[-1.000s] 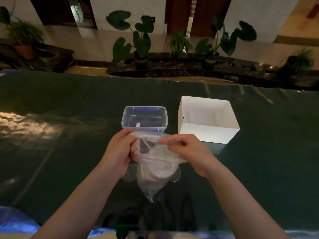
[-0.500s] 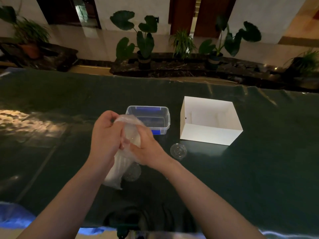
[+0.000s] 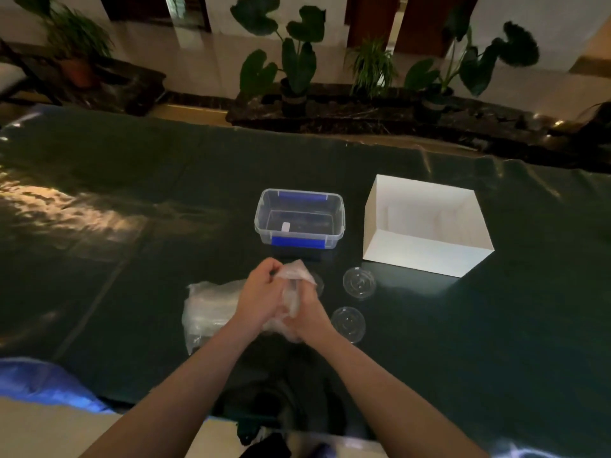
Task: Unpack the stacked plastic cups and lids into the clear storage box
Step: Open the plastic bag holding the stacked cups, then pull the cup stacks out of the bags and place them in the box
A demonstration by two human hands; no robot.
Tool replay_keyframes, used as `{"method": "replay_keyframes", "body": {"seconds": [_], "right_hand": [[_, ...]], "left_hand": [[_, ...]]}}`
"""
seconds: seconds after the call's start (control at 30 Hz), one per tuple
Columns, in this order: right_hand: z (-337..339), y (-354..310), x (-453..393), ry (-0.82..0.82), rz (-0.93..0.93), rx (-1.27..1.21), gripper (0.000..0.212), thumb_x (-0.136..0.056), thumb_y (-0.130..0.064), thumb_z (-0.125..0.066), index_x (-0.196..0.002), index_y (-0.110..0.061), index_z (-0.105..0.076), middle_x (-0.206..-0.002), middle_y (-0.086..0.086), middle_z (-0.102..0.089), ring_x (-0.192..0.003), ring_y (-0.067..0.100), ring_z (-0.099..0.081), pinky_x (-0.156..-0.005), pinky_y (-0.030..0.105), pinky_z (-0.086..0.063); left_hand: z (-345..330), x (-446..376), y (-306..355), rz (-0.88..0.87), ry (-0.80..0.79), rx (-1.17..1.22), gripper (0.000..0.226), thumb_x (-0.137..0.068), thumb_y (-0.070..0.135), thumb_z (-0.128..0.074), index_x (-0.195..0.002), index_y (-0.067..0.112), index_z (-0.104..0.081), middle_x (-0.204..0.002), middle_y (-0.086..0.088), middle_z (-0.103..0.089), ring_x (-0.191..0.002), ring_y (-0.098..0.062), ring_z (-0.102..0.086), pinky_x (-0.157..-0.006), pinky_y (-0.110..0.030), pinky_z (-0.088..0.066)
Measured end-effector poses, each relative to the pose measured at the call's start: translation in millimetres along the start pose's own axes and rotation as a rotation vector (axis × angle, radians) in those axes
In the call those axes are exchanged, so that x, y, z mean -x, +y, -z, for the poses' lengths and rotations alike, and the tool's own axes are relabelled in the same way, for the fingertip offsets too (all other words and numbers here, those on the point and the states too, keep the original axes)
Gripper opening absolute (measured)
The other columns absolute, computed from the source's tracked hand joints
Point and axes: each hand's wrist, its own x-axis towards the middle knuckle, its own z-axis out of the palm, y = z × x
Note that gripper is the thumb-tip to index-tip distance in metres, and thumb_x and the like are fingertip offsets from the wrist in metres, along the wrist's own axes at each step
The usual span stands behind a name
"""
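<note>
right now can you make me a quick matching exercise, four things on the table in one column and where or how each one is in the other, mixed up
Things:
1. clear storage box
2. white box
3. two clear lids
4. plastic bag

Places or states:
A. lying flat on the table, right of the hands
B. held between both hands
C. open, with blue latches, straight beyond the hands
D. open-topped, at the far right

Pairs: 1-C, 2-D, 3-A, 4-B
</note>
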Motion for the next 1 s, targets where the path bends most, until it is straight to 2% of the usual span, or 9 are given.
{"method": "replay_keyframes", "body": {"seconds": [0.17, 0.27, 0.33, 0.47, 0.6, 0.73, 0.8, 0.9, 1.0], "right_hand": [[10.0, 35.8, -6.7, -0.015, -0.167, 0.312, 0.098, -0.072, -0.035, -0.082, -0.148, -0.017, -0.023, -0.144, 0.005, -0.035, -0.126, 0.021, -0.046, -0.102, 0.031, -0.041], [21.2, 57.6, 3.5, 0.053, -0.212, 0.311, 0.076, -0.077, -0.029, -0.077, -0.141, -0.015, -0.038, -0.142, 0.005, -0.033, -0.122, 0.019, -0.046, -0.099, 0.025, -0.04], [27.4, 69.2, 17.0, 0.126, -0.21, 0.294, 0.058, -0.081, -0.022, -0.074, -0.133, -0.014, -0.048, -0.137, 0.004, -0.038, -0.11, 0.012, -0.046, -0.09, 0.017, -0.039], [32.7, 69.8, 46.6, 0.426, -0.021, 0.262, 0.025, -0.088, -0.005, -0.06, -0.112, -0.012, -0.063, -0.119, 0.001, -0.052, -0.102, 0.012, -0.052, -0.084, 0.016, -0.039], [20.0, 59.1, 59.9, 0.328, 0.189, 0.354, 0.023, -0.083, 0.007, -0.058, -0.086, -0.01, -0.074, -0.096, -0.001, -0.067, -0.083, 0.008, -0.063, -0.077, 0.01, -0.046], [11.0, 63.2, 57.1, 0.4, -0.084, 0.16, 0.022, -0.089, 0.005, -0.053, -0.092, -0.008, -0.07, -0.094, 0.0, -0.067, -0.086, 0.01, -0.062, -0.078, 0.015, -0.051], [12.0, 71.0, 43.5, 0.35, -0.147, 0.128, 0.02, -0.095, 0.0, -0.049, -0.103, -0.004, -0.067, -0.107, 0.006, -0.063, -0.096, 0.014, -0.058, -0.085, 0.02, -0.046], [15.6, 66.0, 32.5, 0.089, -0.384, 0.241, 0.025, -0.103, -0.007, -0.039, -0.12, -0.001, -0.056, -0.121, 0.006, -0.058, -0.108, 0.01, -0.057, -0.095, 0.02, -0.044], [14.4, 72.7, 13.4, -0.176, -0.328, 0.501, 0.039, -0.097, -0.021, -0.048, -0.132, -0.003, -0.051, -0.124, 0.01, -0.058, -0.099, -0.002, -0.059, -0.082, 0.012, -0.05]], "left_hand": [[-31.2, -2.7, -38.6, 0.166, -0.052, -0.051, 0.009, -0.095, 0.027, -0.055, -0.091, 0.02, -0.06, -0.089, 0.001, -0.066, -0.084, -0.014, -0.063, -0.074, -0.029, -0.051], [-45.5, 1.8, -59.9, 0.183, -0.052, -0.097, 0.014, -0.097, 0.027, -0.05, -0.086, 0.022, -0.057, -0.078, 0.003, -0.065, -0.073, -0.011, -0.063, -0.064, -0.023, -0.048], [-54.3, 3.9, -69.4, 0.178, -0.073, -0.117, 0.016, -0.097, 0.023, -0.049, -0.083, 0.021, -0.056, -0.075, 0.002, -0.065, -0.072, -0.014, -0.063, -0.069, -0.029, -0.05], [-68.2, 6.8, -73.4, 0.191, -0.082, -0.056, 0.018, -0.096, 0.021, -0.05, -0.08, 0.022, -0.055, -0.073, -0.003, -0.066, -0.07, -0.02, -0.066, -0.068, -0.037, -0.055], [-75.4, 11.6, -73.8, 0.082, -0.097, -0.098, 0.019, -0.095, 0.02, -0.051, -0.077, 0.025, -0.053, -0.071, 0.003, -0.063, -0.068, -0.014, -0.061, -0.059, -0.024, -0.045], [-78.7, 26.6, -74.2, 0.013, -0.145, -0.143, 0.013, -0.097, 0.024, -0.051, -0.084, 0.026, -0.055, -0.073, 0.005, -0.063, -0.065, -0.008, -0.061, -0.061, -0.026, -0.05], [-79.1, 34.2, -75.5, -0.049, -0.189, -0.17, 0.008, -0.096, 0.024, -0.054, -0.089, 0.024, -0.058, -0.077, 0.002, -0.065, -0.069, -0.012, -0.064, -0.066, -0.031, -0.055], [-79.3, 42.6, -75.5, -0.108, -0.285, -0.125, 0.006, -0.095, 0.022, -0.058, -0.098, 0.019, -0.062, -0.084, 0.0, -0.067, -0.076, -0.014, -0.065, -0.072, -0.03, -0.056], [-72.7, 45.8, -80.1, -0.142, -0.429, -0.061, 0.019, -0.094, 0.016, -0.059, -0.112, 0.022, -0.061, -0.103, 0.008, -0.066, -0.094, -0.004, -0.062, -0.082, -0.015, -0.049]]}}
